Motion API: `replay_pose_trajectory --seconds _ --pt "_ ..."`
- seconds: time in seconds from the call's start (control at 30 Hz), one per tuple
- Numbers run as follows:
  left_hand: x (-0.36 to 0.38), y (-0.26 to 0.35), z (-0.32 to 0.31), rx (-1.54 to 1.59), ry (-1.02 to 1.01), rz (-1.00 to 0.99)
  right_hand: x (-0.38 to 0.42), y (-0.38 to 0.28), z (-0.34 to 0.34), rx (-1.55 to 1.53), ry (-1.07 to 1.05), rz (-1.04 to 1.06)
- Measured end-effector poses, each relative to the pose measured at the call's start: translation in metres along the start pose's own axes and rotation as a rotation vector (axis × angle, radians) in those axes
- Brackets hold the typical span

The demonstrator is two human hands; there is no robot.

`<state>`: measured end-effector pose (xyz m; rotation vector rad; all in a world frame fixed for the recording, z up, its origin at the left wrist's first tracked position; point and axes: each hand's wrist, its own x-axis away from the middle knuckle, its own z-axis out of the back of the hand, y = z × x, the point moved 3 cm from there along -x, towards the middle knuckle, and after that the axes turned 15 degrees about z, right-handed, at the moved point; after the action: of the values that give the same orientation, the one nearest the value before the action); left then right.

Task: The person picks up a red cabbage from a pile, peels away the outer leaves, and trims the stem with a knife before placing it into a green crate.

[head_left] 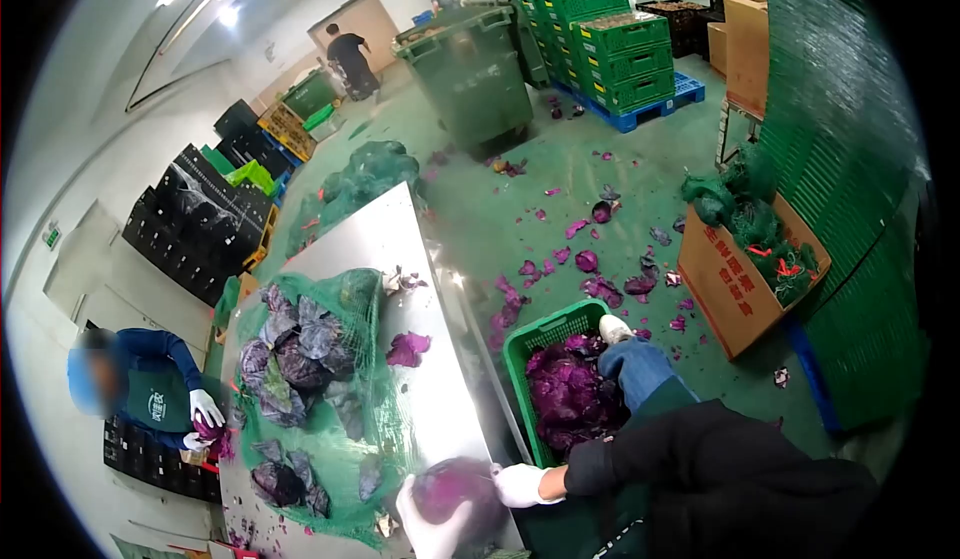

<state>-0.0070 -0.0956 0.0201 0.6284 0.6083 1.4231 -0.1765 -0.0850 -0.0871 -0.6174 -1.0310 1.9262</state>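
A purple cabbage (462, 494), blurred by motion, is at the near edge of the metal table (440, 399). My left hand (430, 524), in a white glove, grips it from the left and below. My gloved right hand (525, 486) is closed at the cabbage's right side; what its fingertips hold there is hidden. On the table left of my hands lies a green net bag (385, 459) with several dark purple cabbages (300, 354) on it. Below the table, a green crate (520, 359) holds peeled purple cabbages (570, 394).
Purple leaves (600, 289) litter the green floor. A cardboard box (735, 289) with green nets stands right. Beyond are a wheeled green bin (470, 79) and stacked green crates (625, 59). Across the table, a co-worker (150, 389) in white gloves holds a purple cabbage.
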Motion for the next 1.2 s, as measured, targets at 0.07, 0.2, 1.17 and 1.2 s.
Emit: replay_pose_trajectory --seconds 0.07,0.2,1.17,1.2 --pt "-0.004 0.012 0.000 -0.067 -0.017 -0.109 0.004 -0.016 0.021 0.014 0.069 0.072" --pt "-0.035 0.017 -0.009 0.023 0.030 -0.239 -0.021 0.008 0.052 0.313 0.140 0.128" --pt "-0.046 -0.006 0.004 -0.096 -0.143 -0.257 -0.044 0.009 0.127 -0.515 0.092 -0.226" --pt "-0.046 -0.012 0.006 -0.068 -0.176 -0.255 -0.048 0.030 0.129 -0.720 0.202 -0.423"
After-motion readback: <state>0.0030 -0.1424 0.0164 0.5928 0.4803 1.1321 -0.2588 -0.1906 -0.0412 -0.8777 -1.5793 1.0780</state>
